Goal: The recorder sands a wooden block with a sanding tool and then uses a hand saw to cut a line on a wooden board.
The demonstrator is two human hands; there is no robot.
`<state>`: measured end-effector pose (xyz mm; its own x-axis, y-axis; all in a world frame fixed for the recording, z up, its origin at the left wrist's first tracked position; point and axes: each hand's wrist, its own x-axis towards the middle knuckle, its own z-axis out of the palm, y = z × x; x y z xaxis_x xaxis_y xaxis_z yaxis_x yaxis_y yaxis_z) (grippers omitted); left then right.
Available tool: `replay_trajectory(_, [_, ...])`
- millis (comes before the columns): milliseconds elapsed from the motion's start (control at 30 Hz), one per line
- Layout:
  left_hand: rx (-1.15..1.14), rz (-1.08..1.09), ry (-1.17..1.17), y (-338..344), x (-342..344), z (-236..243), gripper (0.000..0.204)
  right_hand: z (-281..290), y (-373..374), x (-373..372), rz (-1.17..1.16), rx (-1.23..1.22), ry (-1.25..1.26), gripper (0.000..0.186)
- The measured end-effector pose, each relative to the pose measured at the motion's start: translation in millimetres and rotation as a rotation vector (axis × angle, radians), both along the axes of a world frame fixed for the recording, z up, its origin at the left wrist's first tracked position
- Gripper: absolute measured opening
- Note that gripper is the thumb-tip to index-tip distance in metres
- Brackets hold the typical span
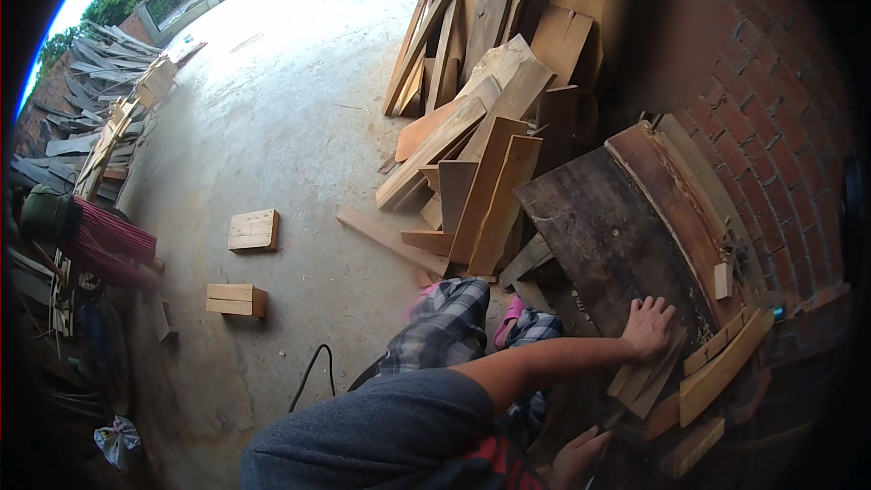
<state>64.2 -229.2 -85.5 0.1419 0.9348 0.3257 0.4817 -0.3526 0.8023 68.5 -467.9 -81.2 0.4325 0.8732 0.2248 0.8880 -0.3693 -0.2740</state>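
My left hand (650, 327) reaches across to the right and grips the upper end of a short wooden piece (646, 381). Its fingers curl over that end, above a dark, worn wooden board (608, 227). Lower down, close to my body, my right hand (581, 455) is closed around something thin that I cannot make out; part of it is hidden. Beside the short piece lie curved wooden offcuts (721, 367). A small pale block (722, 280) rests on the reddish-brown plank at the dark board's far edge.
Boards and planks (490, 127) lean in a heap ahead, against a brick wall (753, 127). Two wooden blocks (253, 230) (234, 299) lie on the concrete floor (308, 154). A black cable (313, 372) loops by my leg. Another person (100, 231) and stacked wood (91, 118) are at left.
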Motion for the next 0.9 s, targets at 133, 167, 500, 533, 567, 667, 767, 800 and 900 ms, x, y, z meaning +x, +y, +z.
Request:
replay_trajectory(133, [-0.017,-0.017,-0.002,-0.3,0.0,1.0,0.026,15.7,2.1,-6.9,-0.114,-0.182,0.123,0.047])
replay_trajectory(167, [-0.014,-0.005,0.002,-1.3,-0.5,1.2,0.026,14.6,5.4,-4.3,-0.017,-0.071,0.133,0.042])
replay_trajectory(500, [-0.032,-0.050,0.007,1.1,-2.8,0.9,0.028,-0.4,-1.4,3.0,-0.048,-0.063,0.182,0.040])
replay_trajectory(533, [-0.030,-0.056,0.003,0.4,-3.0,0.8,0.028,4.8,1.4,2.9,0.010,-0.098,0.227,0.040])
replay_trajectory(567, [-0.028,-0.045,0.008,0.8,-3.4,1.0,0.028,8.5,3.2,-2.6,-0.015,-0.135,0.231,0.040])
replay_trajectory(667, [-0.002,-0.024,0.011,0.0,-3.8,0.8,0.028,22.1,10.2,-13.1,-0.093,-0.185,0.272,0.038])
replay_trajectory(767, [-0.022,-0.055,0.000,1.8,-3.9,1.9,0.028,22.0,-5.2,-19.5,-0.171,-0.163,0.001,0.052])
replay_trajectory(800, [-0.039,-0.063,-0.003,1.5,-4.1,2.2,0.028,25.9,-1.9,-23.1,-0.263,-0.294,-0.031,0.053])
replay_trajectory(900, [-0.047,-0.073,0.016,0.3,-6.3,3.2,0.027,-1.2,2.6,3.0,0.051,-0.077,0.153,0.039])
